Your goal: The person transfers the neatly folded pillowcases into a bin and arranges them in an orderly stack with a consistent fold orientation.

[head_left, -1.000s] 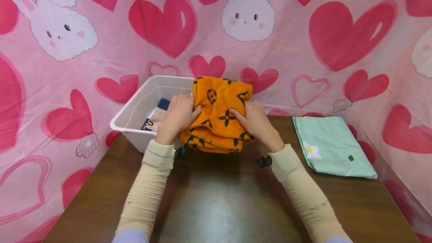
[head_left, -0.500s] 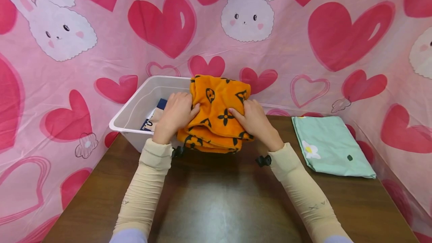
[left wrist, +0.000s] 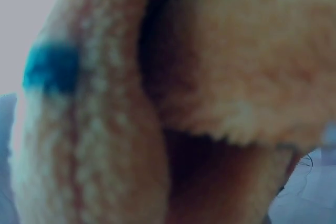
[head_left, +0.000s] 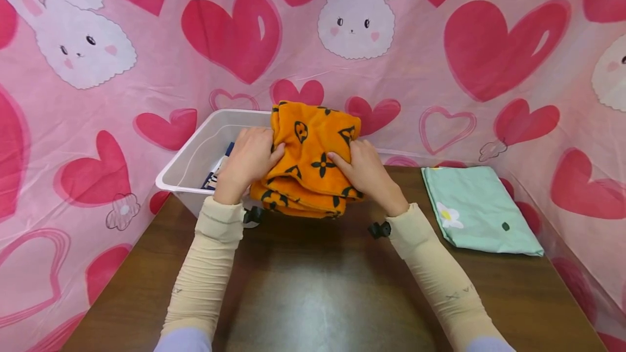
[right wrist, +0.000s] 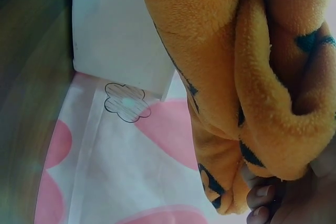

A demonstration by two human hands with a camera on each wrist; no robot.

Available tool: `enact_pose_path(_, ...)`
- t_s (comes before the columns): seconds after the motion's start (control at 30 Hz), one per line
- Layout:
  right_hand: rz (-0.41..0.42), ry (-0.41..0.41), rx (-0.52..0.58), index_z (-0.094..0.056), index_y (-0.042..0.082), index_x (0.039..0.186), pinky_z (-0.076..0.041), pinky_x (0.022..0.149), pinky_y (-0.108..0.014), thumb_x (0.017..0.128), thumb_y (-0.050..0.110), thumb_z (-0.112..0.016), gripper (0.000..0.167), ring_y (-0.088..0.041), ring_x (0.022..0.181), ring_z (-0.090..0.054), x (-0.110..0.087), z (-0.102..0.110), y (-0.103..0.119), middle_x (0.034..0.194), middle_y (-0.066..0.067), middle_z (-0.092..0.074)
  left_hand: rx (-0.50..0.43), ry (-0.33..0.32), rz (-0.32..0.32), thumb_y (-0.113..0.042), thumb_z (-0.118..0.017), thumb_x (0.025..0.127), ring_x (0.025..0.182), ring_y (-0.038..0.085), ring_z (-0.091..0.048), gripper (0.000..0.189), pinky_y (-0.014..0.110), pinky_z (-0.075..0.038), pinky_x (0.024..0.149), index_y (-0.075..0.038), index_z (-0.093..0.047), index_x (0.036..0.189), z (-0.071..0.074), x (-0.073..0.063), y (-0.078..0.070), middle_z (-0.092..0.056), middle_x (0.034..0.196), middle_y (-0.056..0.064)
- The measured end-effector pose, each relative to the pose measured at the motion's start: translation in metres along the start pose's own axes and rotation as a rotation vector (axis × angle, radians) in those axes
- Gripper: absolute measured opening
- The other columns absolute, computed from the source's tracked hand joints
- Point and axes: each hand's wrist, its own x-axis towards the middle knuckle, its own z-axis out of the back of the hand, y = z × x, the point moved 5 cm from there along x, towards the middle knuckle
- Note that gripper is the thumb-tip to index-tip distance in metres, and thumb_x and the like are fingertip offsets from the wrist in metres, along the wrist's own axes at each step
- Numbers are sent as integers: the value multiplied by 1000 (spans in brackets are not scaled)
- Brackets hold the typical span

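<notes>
Above the brown table [head_left: 313, 297], an orange cloth [head_left: 313, 143] with dark motifs is held up by both hands, folded into a thick bundle. From the head view, the right part of a white bin [head_left: 198, 156] is hidden by it; whether the rim is touched cannot be told. By the left hand [head_left: 249, 159] one side edge is pinched, the thumb laid on the front face and the fingers mostly hidden behind. By the right hand [head_left: 369, 173] the opposite edge is gripped likewise, and curled fingertips are shown under the folds in the right wrist view.

The pile looks plush, so the bundle can be judged soft, light for its bulk, not slippery and hardly fragile. Its lower layers are slackly draped and could be let slip; all layers are best gathered at both side edges, with thumbs in front and fingers spread beneath. Inside the bin a dark-and-white item [head_left: 213, 175] is partly seen; to the right a folded green cloth [head_left: 479, 211] is laid flat.
</notes>
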Motion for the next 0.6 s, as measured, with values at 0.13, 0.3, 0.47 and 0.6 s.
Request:
enact_pose_path(0.13,0,11,3,-55,4,115,-43,85,-42,100,48,-59,47,-29,88,-50,1,-1,1,81,-9,-54,4,-12,-7,-32,-54,102,88,37,-58,33,49,-44,88,-4,-57,85,1,1,2,-56,77,12)
enact_pose_path(0.3,2,14,-2,-55,3,115,-43,87,-42,100,48,-59,47,-29,89,-51,3,0,3,81,-9,-55,-12,-19,-4,-30,-54,102,88,38,-56,32,49,-43,88,-4,-56,84,5,1,5,-56,77,12)
enact_pose_path(0.47,3,25,12,-54,4,117,-41,92,-41,100,49,-59,48,-27,90,-50,5,1,7,83,-7,-55,-36,1,24,-31,-54,103,92,38,-55,31,50,-40,89,-3,-56,88,8,1,8,-56,81,13)
enact_pose_path(0.6,-2,36,16,-53,4,119,-40,94,-42,100,50,-57,50,-27,91,-49,6,2,9,85,-8,-55,-46,4,31,-31,-55,102,91,36,-53,32,48,-39,87,-2,-56,90,11,1,9,-55,80,13)
